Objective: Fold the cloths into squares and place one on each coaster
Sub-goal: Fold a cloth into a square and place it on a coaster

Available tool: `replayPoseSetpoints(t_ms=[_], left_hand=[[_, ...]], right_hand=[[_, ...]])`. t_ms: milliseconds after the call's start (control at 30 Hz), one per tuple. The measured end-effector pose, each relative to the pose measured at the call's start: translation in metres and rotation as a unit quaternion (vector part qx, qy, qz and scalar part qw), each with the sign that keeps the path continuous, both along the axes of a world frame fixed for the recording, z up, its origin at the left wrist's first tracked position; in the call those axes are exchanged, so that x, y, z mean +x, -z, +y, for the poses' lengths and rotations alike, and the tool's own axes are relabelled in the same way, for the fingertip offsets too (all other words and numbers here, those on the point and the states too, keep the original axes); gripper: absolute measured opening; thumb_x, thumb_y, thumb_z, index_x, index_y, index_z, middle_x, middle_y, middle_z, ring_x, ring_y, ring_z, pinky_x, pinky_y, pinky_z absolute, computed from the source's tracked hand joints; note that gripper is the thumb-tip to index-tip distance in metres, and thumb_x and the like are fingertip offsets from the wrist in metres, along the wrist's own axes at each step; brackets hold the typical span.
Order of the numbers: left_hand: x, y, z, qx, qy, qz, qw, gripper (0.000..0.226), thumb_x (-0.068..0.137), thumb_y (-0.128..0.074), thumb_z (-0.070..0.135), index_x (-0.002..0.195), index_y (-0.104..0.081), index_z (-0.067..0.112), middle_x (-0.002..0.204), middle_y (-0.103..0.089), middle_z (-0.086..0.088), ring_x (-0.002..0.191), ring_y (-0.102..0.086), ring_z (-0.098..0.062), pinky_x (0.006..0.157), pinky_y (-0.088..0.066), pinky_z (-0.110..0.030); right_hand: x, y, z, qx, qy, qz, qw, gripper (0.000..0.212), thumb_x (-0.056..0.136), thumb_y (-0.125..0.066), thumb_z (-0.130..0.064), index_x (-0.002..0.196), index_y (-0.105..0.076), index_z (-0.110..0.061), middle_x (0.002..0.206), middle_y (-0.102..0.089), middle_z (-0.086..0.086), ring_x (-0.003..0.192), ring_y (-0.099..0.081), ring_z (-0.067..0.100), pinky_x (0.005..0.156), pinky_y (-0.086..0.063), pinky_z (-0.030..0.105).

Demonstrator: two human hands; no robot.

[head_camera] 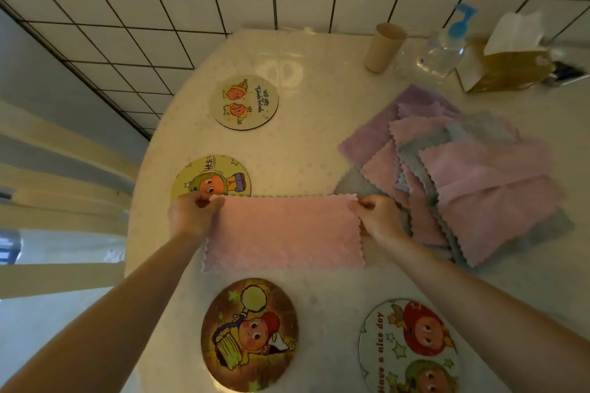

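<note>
A pink cloth (284,231) lies folded into a wide rectangle in the middle of the table. My left hand (191,214) pinches its far left corner and my right hand (378,217) pinches its far right corner. Several round cartoon coasters lie around it: a pale one (244,102) at the far side, a yellow one (210,177) partly behind my left hand, a dark one (249,333) near me, and a white one (408,348) at the near right. None of the coasters carries a cloth. A loose pile of pink, purple and grey cloths (463,175) lies to the right.
At the back right stand a paper cup (384,48), a clear pump bottle (443,48) with a blue top and a tissue box (507,64). The rounded table edge (137,188) runs along the left, with a tiled wall behind.
</note>
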State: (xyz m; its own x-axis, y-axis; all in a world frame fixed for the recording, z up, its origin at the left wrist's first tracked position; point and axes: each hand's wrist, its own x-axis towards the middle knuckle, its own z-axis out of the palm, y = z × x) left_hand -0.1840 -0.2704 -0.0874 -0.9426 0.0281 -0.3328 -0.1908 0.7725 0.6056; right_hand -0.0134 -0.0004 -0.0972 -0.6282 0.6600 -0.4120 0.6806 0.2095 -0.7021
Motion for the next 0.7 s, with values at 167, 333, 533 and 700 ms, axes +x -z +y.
replayPoseSetpoints(t_ms=[167, 333, 533, 700], left_hand=[[0.008, -0.005, -0.001, -0.018, -0.011, 0.075, 0.997, 0.024, 0.094, -0.055, 0.027, 0.106, -0.064, 0.008, 0.103, -0.065, -0.012, 0.092, -0.057, -0.027, 0.077, -0.042, -0.033], [0.067, 0.002, -0.020, -0.035, 0.289, 0.208, 0.934, 0.043, 0.096, -0.033, 0.027, 0.128, -0.053, 0.006, 0.125, -0.054, -0.012, 0.118, -0.047, -0.031, 0.097, -0.042, -0.045], [0.137, 0.025, -0.025, -0.133, 0.550, 0.212, 0.796, 0.055, 0.100, -0.026, 0.041, 0.151, -0.019, 0.021, 0.159, -0.014, 0.001, 0.146, -0.008, -0.021, 0.114, -0.011, -0.042], [0.141, 0.035, -0.042, -0.190, 0.543, 0.166, 0.801, 0.060, 0.097, -0.018, 0.050, 0.152, -0.011, 0.026, 0.160, -0.005, 0.005, 0.146, -0.002, -0.025, 0.114, -0.008, -0.049]], right_hand=[[0.000, -0.002, -0.001, 0.024, 0.020, -0.002, 1.000, 0.028, 0.087, -0.063, -0.033, 0.080, -0.063, -0.006, 0.076, -0.066, 0.008, 0.073, -0.062, 0.027, 0.069, -0.051, 0.039], [0.032, -0.026, -0.032, 0.258, -0.121, 0.002, 0.958, 0.020, 0.086, -0.061, -0.014, 0.104, -0.055, -0.009, 0.104, -0.057, 0.006, 0.092, -0.054, 0.020, 0.068, -0.041, 0.024], [0.078, -0.006, -0.090, 0.377, -0.414, 0.082, 0.825, 0.054, 0.077, -0.063, -0.001, 0.129, -0.052, -0.006, 0.131, -0.054, 0.010, 0.121, -0.051, 0.026, 0.098, -0.048, 0.040], [0.092, 0.010, -0.098, 0.394, -0.506, 0.048, 0.766, 0.059, 0.079, -0.036, 0.004, 0.137, -0.044, -0.006, 0.143, -0.044, 0.010, 0.133, -0.039, 0.027, 0.107, -0.038, 0.040]])
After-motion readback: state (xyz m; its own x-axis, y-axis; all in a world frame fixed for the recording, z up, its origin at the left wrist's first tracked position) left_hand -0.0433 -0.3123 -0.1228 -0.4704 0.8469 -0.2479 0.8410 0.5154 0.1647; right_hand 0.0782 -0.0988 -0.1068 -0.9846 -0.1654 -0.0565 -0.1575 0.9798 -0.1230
